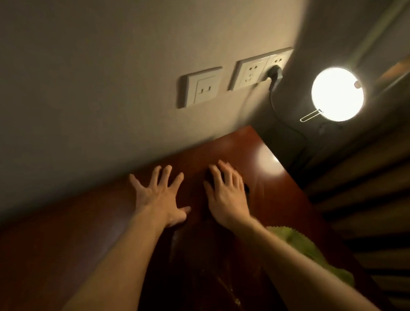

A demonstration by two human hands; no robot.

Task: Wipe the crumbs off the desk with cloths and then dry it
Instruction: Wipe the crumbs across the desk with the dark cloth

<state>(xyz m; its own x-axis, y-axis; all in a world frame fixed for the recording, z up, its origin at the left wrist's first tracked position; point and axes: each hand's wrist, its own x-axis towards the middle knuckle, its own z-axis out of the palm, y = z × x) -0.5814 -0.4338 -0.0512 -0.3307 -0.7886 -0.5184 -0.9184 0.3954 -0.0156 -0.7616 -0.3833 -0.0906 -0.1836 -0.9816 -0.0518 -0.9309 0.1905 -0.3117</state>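
Note:
The dark red-brown wooden desk (58,242) runs along the wall. My left hand (161,196) lies flat on it with fingers spread, holding nothing. My right hand (227,193) presses with straight fingers on a dark cloth (246,188), of which only dark edges show around the fingers. A light green cloth (306,248) lies on the desk near its right edge, partly hidden under my right forearm. A few pale crumbs (237,301) and wet streaks show on the desk between my forearms.
The wall (94,90) behind the desk carries a switch plate (199,87) and sockets (251,73), one with a black plug (275,73) and cord. A round lit lamp (337,93) glows to the right. Ribbed slats (377,214) stand past the desk's right edge.

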